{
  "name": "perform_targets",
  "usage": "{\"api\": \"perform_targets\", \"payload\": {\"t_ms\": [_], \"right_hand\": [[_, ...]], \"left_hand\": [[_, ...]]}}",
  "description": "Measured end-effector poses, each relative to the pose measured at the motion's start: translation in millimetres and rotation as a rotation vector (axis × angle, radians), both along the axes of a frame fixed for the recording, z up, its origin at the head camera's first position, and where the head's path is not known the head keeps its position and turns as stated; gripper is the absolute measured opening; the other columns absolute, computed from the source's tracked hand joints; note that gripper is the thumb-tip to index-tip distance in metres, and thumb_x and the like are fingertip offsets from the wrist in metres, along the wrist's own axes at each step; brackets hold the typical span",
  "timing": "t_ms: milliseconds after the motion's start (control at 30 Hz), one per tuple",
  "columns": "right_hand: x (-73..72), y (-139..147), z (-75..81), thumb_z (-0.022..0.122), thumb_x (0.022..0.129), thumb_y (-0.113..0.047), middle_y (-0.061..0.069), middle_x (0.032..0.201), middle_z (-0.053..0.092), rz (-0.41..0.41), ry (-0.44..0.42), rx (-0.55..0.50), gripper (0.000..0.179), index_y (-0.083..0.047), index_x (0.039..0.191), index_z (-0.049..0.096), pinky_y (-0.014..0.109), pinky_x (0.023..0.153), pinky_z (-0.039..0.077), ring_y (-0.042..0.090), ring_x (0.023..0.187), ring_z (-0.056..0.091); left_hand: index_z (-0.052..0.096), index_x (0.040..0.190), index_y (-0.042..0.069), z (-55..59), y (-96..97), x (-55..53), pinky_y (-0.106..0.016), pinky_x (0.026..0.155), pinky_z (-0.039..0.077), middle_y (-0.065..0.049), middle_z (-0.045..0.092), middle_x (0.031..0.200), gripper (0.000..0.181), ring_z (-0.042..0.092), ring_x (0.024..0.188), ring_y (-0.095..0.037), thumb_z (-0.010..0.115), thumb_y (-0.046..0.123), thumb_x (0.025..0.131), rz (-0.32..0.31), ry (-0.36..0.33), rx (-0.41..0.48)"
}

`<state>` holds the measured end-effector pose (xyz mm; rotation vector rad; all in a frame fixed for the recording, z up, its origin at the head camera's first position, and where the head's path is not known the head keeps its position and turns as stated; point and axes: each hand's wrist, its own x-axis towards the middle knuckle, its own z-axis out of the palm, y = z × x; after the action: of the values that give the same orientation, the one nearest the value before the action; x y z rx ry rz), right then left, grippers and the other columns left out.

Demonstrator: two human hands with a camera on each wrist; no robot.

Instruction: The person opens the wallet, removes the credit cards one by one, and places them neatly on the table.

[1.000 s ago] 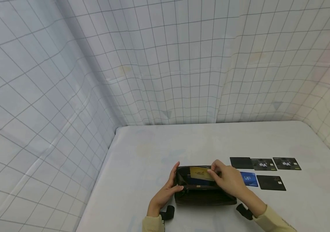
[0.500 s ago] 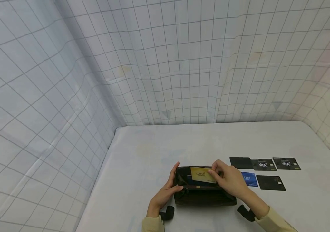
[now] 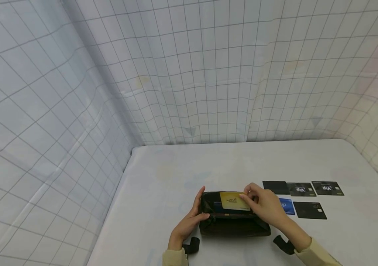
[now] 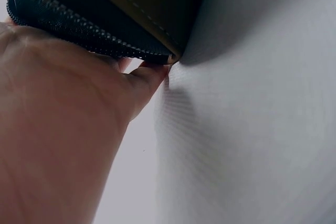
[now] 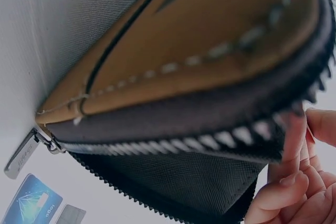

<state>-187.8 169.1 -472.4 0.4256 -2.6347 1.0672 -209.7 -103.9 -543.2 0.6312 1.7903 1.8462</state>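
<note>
A dark zip-around wallet (image 3: 235, 227) stands unzipped on the white table in the head view. My left hand (image 3: 189, 221) grips its left end, thumb in front and fingers along the side. Between thumb and fingers my right hand (image 3: 265, 205) pinches the right edge of a gold card (image 3: 233, 201), which lies over the wallet's inside. Something blue shows behind the card. The right wrist view shows the wallet's brown outer face (image 5: 210, 40), its zipper teeth and metal pull (image 5: 21, 153). In the left wrist view, the left hand (image 4: 68, 103) touches the zipped edge.
Right of the wallet lie several black cards, among them one at the back (image 3: 275, 187) and one nearer (image 3: 309, 210). A blue card (image 3: 287, 206) is partly behind the right hand. White gridded cloth walls (image 3: 192, 74) enclose the table (image 3: 149, 207).
The right hand has drawn the gold card slightly to the right and up, so more of its face shows. The left hand and wallet have stayed in place.
</note>
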Motion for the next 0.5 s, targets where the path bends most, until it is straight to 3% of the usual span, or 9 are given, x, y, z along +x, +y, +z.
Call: {"api": "perform_targets", "payload": {"t_ms": [300,500], "right_hand": [[-1.5,4.3,2.8,0.062,0.089,-0.029,-0.017,0.062,0.058,0.037,0.004,-0.048,0.008,-0.026,0.084,0.057,0.02,0.044,0.037,-0.002,0.047,0.044],[-1.9,9.6,3.7,0.061,0.09,-0.028,-0.013,0.062,0.058,0.052,-0.024,-0.135,0.005,-0.024,0.088,0.059,0.022,0.041,0.04,0.001,0.043,0.045]], "left_hand": [[0.0,0.145,0.046,-1.0,-0.1,-0.3,-0.06,0.108,-0.003,0.016,-0.018,0.151,0.075,-0.021,0.139,-0.019,0.048,0.016,0.096,0.001,0.013,-0.012],[0.0,0.145,0.047,-1.2,-0.5,-0.6,-0.061,0.107,-0.003,0.017,-0.018,0.151,0.074,-0.021,0.139,-0.019,0.046,0.016,0.097,-0.001,0.015,-0.02]]}}
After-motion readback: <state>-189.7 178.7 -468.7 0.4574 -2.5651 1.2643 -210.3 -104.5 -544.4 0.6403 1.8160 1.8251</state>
